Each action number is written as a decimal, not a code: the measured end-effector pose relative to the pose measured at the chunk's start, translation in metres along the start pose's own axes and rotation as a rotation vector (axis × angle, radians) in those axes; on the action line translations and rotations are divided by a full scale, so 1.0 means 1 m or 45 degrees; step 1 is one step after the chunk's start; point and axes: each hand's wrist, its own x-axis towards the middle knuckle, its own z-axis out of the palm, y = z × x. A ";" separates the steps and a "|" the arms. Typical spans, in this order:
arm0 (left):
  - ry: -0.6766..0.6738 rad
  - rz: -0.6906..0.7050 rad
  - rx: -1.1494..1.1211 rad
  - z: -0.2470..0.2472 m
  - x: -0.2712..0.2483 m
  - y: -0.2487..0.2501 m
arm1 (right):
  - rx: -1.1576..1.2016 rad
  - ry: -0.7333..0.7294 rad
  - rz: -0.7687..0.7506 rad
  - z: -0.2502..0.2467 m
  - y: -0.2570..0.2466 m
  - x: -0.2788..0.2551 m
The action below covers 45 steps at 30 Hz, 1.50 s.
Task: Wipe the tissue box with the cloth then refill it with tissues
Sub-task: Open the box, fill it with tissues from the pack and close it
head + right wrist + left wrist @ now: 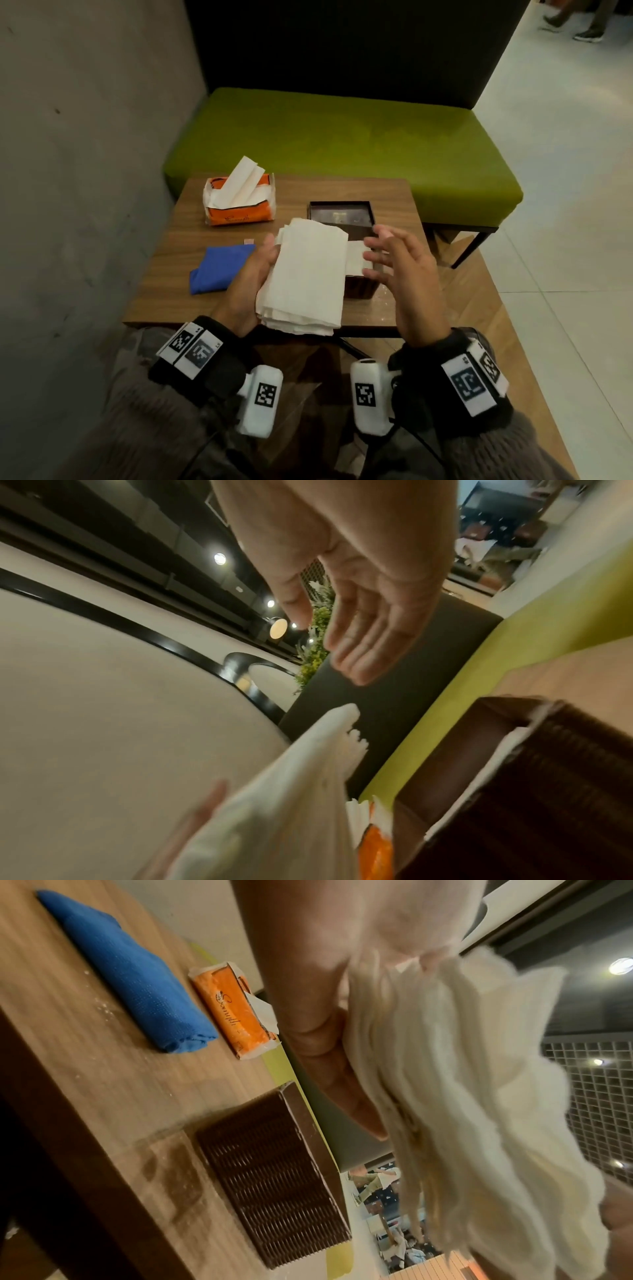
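Observation:
My left hand (265, 260) grips a thick stack of white tissues (305, 277) by its left edge and holds it above the near half of the table; the thumb (325, 1056) lies along the stack (462, 1083). My right hand (394, 260) hovers open to the right of the stack with fingers spread, holding nothing (359, 615). Beneath and between the hands stands the dark brown ribbed tissue box (359, 289) (274, 1164), open on top, with white tissue (356, 257) showing inside. The blue cloth (219, 269) lies folded on the table, left of my left hand.
An orange tissue pack (239, 205), torn open with sheets sticking up, sits at the back left of the wooden table (164, 308). A second dark brown square piece (340, 216) lies open side up behind the box. Beyond the table is a green bench (342, 137); a grey wall runs along the left.

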 end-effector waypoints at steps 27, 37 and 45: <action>-0.092 0.060 0.367 0.024 -0.008 -0.012 | 0.369 -0.487 0.583 -0.002 0.049 -0.005; -0.146 -0.002 0.454 0.026 -0.010 -0.011 | 0.327 -0.513 0.672 0.004 0.051 -0.004; -0.241 0.060 0.554 0.033 -0.009 -0.019 | 0.298 -0.366 0.675 0.007 0.048 0.000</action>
